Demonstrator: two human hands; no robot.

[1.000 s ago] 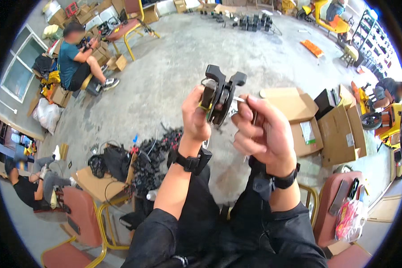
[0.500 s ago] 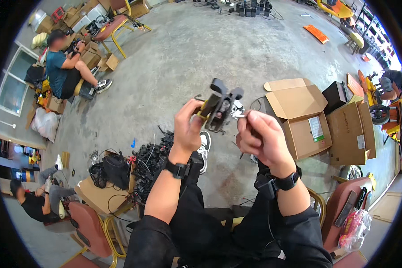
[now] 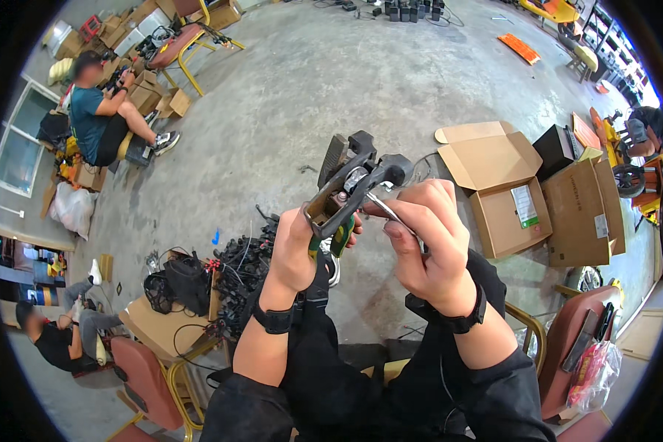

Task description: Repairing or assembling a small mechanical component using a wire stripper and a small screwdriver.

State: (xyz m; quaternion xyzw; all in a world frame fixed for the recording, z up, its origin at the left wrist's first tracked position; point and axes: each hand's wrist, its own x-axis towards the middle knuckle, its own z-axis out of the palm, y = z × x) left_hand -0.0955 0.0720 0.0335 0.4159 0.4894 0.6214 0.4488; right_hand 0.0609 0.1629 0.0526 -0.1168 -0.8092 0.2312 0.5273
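Note:
My left hand [image 3: 295,247] is closed around a black, open-framed part [image 3: 330,210] with bulky rounded ends. A round metallic piece sits inside its frame. Below the frame, by my left fingers, shows a green-and-yellow grip [image 3: 342,236]; whether it belongs to the black part I cannot tell. My right hand [image 3: 435,243] pinches a thin silver metal rod [image 3: 384,208], whose far end reaches to the frame's right side. Its other end is hidden in my fingers. Both hands are raised above my lap, close together.
A pile of black cables [image 3: 247,258] lies on the floor at left, beside a cardboard box [image 3: 162,324]. Open cardboard boxes [image 3: 493,166] stand at right. Chairs [image 3: 146,379] flank me. Two people [image 3: 92,110] sit at left; orange panel [image 3: 519,48] lies farther off.
The black part has turned and tilted, showing its frame more openly. My right hand has come nearer, bringing the metal rod to the part's right side.

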